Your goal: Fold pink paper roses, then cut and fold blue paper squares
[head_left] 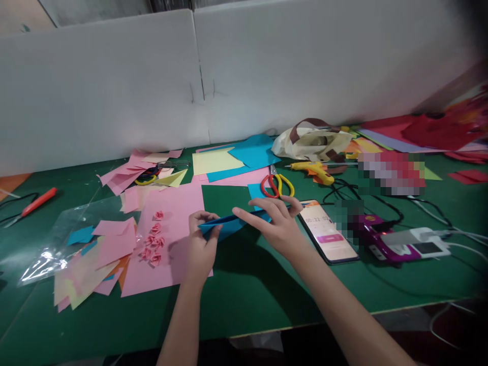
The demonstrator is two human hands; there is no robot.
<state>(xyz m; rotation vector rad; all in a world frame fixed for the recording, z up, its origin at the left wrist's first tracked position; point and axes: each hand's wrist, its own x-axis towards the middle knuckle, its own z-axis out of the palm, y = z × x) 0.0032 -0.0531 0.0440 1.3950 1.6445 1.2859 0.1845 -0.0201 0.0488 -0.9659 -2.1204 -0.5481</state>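
Note:
A folded sheet of blue paper (229, 227) is held above the green table (244, 305) between my two hands. My left hand (205, 231) pinches its left end between thumb and fingers. My right hand (275, 216) grips the right part, with the index finger stretched along the upper edge; its thumb is hidden. Left of my left hand, several small pink paper roses (154, 240) lie on a pink sheet (171, 259). Just beyond my right hand are scissors (277, 184) with one red and one yellow handle.
A phone (330, 239) showing a timer lies right of my right hand, beside a purple device (396, 251) with cables. Behind are a yellow glue gun (316, 170) and a cloth bag (310, 145). Paper scraps (114, 244) and an orange-handled tool (38, 202) lie left. White panels (114, 91) stand behind.

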